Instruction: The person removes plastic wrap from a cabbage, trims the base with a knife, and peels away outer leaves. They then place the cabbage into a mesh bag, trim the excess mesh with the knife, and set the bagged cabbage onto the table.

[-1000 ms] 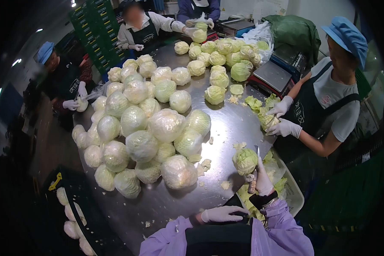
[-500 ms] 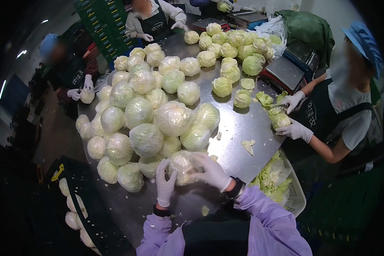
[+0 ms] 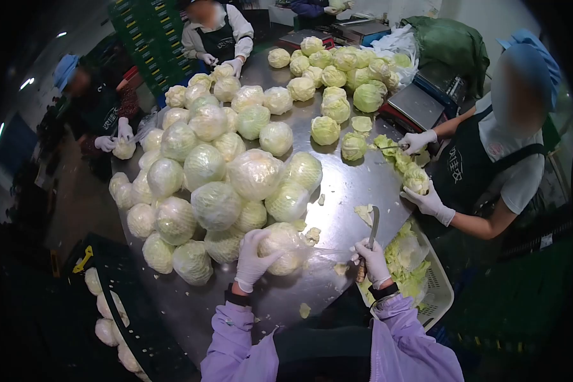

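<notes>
At the table's near side, my left hand (image 3: 254, 260) grips a cabbage (image 3: 284, 247) in clear plastic wrap, with the thumb across its front. A strip of the plastic (image 3: 325, 254) stretches from this cabbage toward my right hand (image 3: 374, 263). That hand is closed round a knife (image 3: 375, 224), its curved blade pointing up and away and its brown handle showing below the fingers. Behind my left hand rises a pile of wrapped cabbages (image 3: 216, 202). Cut leaf pieces (image 3: 312, 235) lie just beyond the held cabbage.
A white basket (image 3: 440, 293) of leaves stands right of my right arm. The co-worker at right trims a cabbage (image 3: 416, 181) with a blade. Unwrapped cabbages (image 3: 345, 58) and scales (image 3: 416, 105) are at the back. A dark crate (image 3: 124, 299) stands at lower left.
My right hand has left the cabbage, moved right and now holds a knife. My left hand has shifted onto the cabbage's left side, and plastic is drawn out to the right.
</notes>
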A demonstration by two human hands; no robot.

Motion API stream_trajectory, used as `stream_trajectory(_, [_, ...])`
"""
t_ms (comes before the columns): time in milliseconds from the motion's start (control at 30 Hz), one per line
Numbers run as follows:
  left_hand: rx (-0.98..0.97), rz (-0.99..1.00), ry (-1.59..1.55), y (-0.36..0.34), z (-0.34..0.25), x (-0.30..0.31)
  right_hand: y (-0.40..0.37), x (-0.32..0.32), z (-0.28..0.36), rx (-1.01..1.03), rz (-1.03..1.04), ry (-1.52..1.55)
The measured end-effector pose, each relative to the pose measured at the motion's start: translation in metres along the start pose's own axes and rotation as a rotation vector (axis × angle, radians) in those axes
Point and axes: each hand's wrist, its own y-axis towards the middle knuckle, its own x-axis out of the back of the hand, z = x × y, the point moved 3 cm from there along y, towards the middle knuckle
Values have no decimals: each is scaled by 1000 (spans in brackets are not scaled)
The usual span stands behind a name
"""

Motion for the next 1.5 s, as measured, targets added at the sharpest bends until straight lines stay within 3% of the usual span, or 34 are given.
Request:
stream_trajectory(67, [115, 25, 247, -5, -31, 1, -19, 7, 1, 28, 39, 2])
stream_trajectory(167, [172, -19, 324, -26, -38, 1, -51, 22, 18, 23, 85, -1])
stream_trajectory(333, [303, 167, 228, -39, -23, 2, -94, 48, 14, -56, 196, -145])
stream_trajectory(400, [2, -11, 226, -21, -58, -12, -105, 42, 15, -104, 229, -201])
stream_trajectory(433, [1, -1, 222, -14, -69, -21, -108, 37, 18, -108, 219, -198])
stream_trajectory(500, [-359, 512, 383, -4, -93, -50, -116, 24, 23, -82, 395, -216])
stream_trajectory(567, [-294, 526, 370, 4, -94, -49, -123, 33, 22, -60, 455, -277])
stream_trajectory(633, [-229, 542, 363, 8, -93, -46, -131, 62, 4, -206, 353, -494])
stream_trajectory(700, [-24, 320, 436, 9, -88, -36, -139, 89, -12, -161, 357, -530])
stream_trajectory(800, [-34, 166, 367, -3, -61, -33, -147, 111, -19, -294, 279, -518])
stream_trajectory(900, [-12, 185, 276, -18, -69, -36, -139, 119, -23, -196, 372, -577])
stream_trajectory(933, [-151, 110, 376, -19, -89, -34, -134, 122, -27, -205, 404, -545])
stream_trajectory(967, [-152, 110, 376, -20, -91, -37, -132, 123, -31, -204, 404, -545])
stream_trajectory(1133, [-78, 48, 364, -24, -86, -37, -127, 136, -46, -256, 269, -443])
stream_trajectory(1200, [430, -157, -285, -16, -26, -20, -125, 148, -57, -247, 234, -417])
stream_trajectory(1233, [442, -256, -356, -1, -30, 2, -126, 152, -63, -243, 206, -396])
stream_trajectory(1300, [719, -363, -841, -5, 38, 4, -126, 151, -71, -288, 164, -375])
stream_trajectory(1333, [716, -369, -838, -19, 74, -2, -123, 151, -73, -327, 121, -356])
stream_trajectory(1400, [781, -175, -709, -51, 128, -15, -113, 154, -83, -249, 77, -339])
stream_trajectory(1433, [788, -167, -701, -54, 115, -14, -114, 156, -88, -187, 27, -328])
stream_trajectory(1467, [643, -133, -590, -59, 97, -14, -113, 165, -93, -226, -145, -362])
stream_trajectory(1500, [496, -95, -483, -62, 66, -13, -113, 161, -87, -233, -153, -358])
